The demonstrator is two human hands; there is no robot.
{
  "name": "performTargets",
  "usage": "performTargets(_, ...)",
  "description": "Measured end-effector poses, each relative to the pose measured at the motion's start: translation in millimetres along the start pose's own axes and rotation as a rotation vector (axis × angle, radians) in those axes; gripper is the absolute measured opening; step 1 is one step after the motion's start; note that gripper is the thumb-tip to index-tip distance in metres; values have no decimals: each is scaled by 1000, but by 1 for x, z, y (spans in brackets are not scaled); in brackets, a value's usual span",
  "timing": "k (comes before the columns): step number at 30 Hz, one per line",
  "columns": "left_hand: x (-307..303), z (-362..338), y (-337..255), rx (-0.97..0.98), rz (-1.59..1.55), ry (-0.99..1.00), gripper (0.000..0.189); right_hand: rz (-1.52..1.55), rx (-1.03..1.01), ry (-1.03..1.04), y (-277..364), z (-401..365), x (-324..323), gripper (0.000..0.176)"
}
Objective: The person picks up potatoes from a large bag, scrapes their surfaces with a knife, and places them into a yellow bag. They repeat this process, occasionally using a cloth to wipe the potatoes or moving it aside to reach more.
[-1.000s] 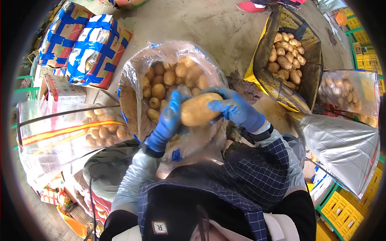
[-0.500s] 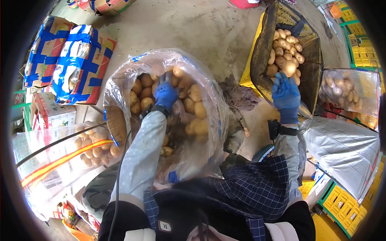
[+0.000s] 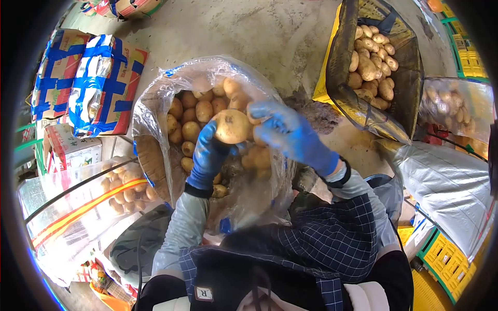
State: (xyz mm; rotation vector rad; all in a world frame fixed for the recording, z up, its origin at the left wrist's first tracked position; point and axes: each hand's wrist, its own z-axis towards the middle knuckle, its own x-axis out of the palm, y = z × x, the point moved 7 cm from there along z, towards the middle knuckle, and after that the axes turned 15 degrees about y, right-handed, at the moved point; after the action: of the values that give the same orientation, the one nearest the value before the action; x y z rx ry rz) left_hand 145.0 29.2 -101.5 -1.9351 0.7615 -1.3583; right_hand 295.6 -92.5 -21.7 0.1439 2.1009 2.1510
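My left hand (image 3: 208, 158), in a blue glove, is closed around a large potato (image 3: 232, 126) and holds it up over an open clear plastic bag (image 3: 277, 171). Many loose potatoes (image 3: 191, 131) lie inside the bag. Just to the right of the held potato is my right hand (image 3: 293, 133), also blue-gloved and slightly blurred. Its fingers are stretched toward the potatoes and spread apart. Whether its fingertips touch a potato behind them cannot be made out.
A dark-lined yellow crate (image 3: 324, 72) holding potatoes (image 3: 371, 65) stands at the upper right. Beside it is a clear bag of potatoes (image 3: 451, 106). Taped cardboard boxes (image 3: 101, 85) stand at left, above another clear bag (image 3: 62, 202). Yellow crates (image 3: 448, 264) sit lower right.
My right hand has moved left from the crate, where a potato was at its fingertips, to the bag. My left hand has come up from among the potatoes with one in it.
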Motion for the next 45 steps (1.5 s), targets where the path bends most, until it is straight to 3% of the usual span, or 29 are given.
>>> performTargets(3,39,3,-29,152,30,-34,74,62,149,15,5,-5,23,61)
performTargets(6,51,-2,-41,187,82,-3,76,134,-35,-53,13,-3,26,64)
performTargets(7,53,-4,-42,187,103,22,76,21,-54,-42,17,-3,25,65)
performTargets(9,42,-9,-31,191,605,-16,65,-202,-90,-17,26,-3,23,67)
performTargets(11,31,-12,-20,191,1117,-66,58,-13,-35,-6,3,-7,20,67)
performTargets(14,3,14,-4,59,406,-135,40,440,148,4,-6,-15,9,66)
performTargets(15,-27,23,3,167,712,-245,46,617,229,5,-8,-18,8,65)
performTargets(18,-84,66,3,51,942,-493,57,733,181,-46,-11,-20,-3,63)
performTargets(21,-71,124,-9,180,1414,-513,65,740,178,-51,-27,-21,1,71)
performTargets(24,-89,130,-7,180,1089,-482,60,907,92,-59,-26,-20,-1,63)
performTargets(25,-92,124,4,187,462,-345,51,938,74,-62,-24,-20,-2,58)
performTargets(28,-57,80,-3,140,-282,-91,35,1052,32,-97,-26,-22,-3,46)
performTargets(30,-72,52,3,255,203,-234,27,1143,43,-156,-33,-22,-2,41)
performTargets(31,-57,40,-10,327,475,-304,26,1018,35,-142,-30,-20,-3,39)
performTargets(34,14,14,-45,406,924,-242,37,657,84,93,-21,-18,0,44)
performTargets(35,21,12,-47,286,871,-211,40,584,104,139,-15,-18,3,44)
performTargets(37,53,7,-58,96,456,-145,53,594,168,145,11,-13,18,41)
performTargets(38,55,4,-55,-52,380,-145,42,640,185,126,11,-14,26,44)
performTargets(40,71,3,-62,297,829,-41,44,732,220,95,10,-17,39,50)
performTargets(41,72,0,-61,365,841,-30,42,778,232,84,-3,-21,42,57)
performTargets(44,49,1,-50,-97,835,-162,36,979,325,77,-7,-40,21,57)
performTargets(45,17,5,-32,31,886,-277,33,991,216,-48,-8,-42,4,52)
